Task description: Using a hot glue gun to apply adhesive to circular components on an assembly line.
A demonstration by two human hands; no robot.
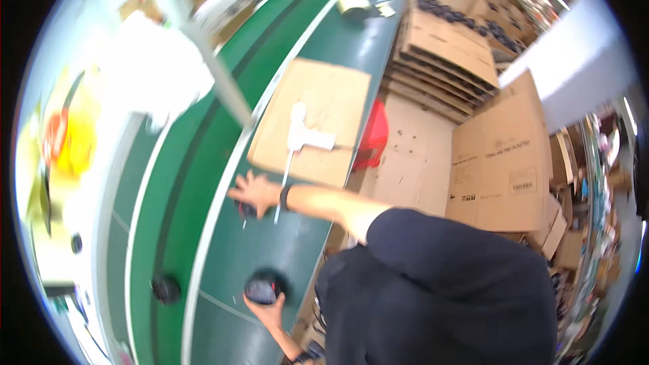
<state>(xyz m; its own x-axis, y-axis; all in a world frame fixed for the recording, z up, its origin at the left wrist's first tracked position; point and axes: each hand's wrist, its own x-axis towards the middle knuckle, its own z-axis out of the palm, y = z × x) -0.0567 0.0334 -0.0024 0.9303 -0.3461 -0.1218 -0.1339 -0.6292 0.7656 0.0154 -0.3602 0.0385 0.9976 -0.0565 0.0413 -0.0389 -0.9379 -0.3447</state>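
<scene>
My left hand (269, 311) is closed around a round black object (263, 288) with a glossy dark face, low over the dark green belt; its exact kind is not clear. Further up the belt, my right hand (257, 192) reaches out with its fingers spread. Under its palm edge shows a small dark object with a bit of red (247, 209), mostly hidden; the hand does not look wrapped round it. Just past my right wrist lies a white pistol-shaped tool (301, 134), like a glue gun, with a long thin white stick, resting on a flat cardboard sheet (331, 88).
A second, brighter green belt (177, 216) runs alongside, with another round black object (165, 289) on it. A yellowish roll (353, 4) lies at the belt's far end. Behind the red stool (374, 135) are stacked cardboard sheets (449, 47) and a large carton (497, 162).
</scene>
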